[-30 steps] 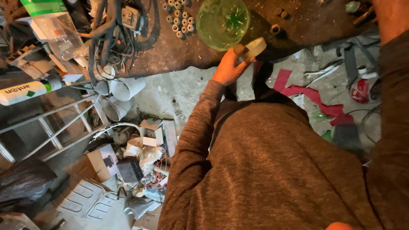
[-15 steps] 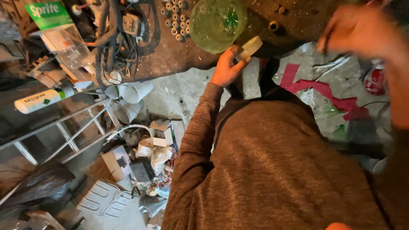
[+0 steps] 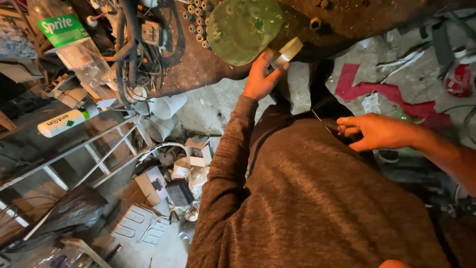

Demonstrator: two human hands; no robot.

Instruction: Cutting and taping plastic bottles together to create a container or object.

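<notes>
Beige tape roll (image 3: 287, 51) stays gripped in left hand (image 3: 260, 77); right hand (image 3: 377, 131), blurred up high before, now lower, pinching thin wire (image 3: 320, 120).

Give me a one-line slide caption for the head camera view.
Left hand holds a tape roll beside a green plastic bowl; right hand pinches a thin wire.

tape roll (image 3: 287, 51): pale, round, tilted on edge | pinched between thumb and fingers of left hand (image 3: 260, 77), just beside the green bowl | thin wire (image 3: 320, 120): dark, straight, slanted | one end nipped in fingertips of right hand (image 3: 377, 131), over the brown sweater, well apart from the roll
</notes>
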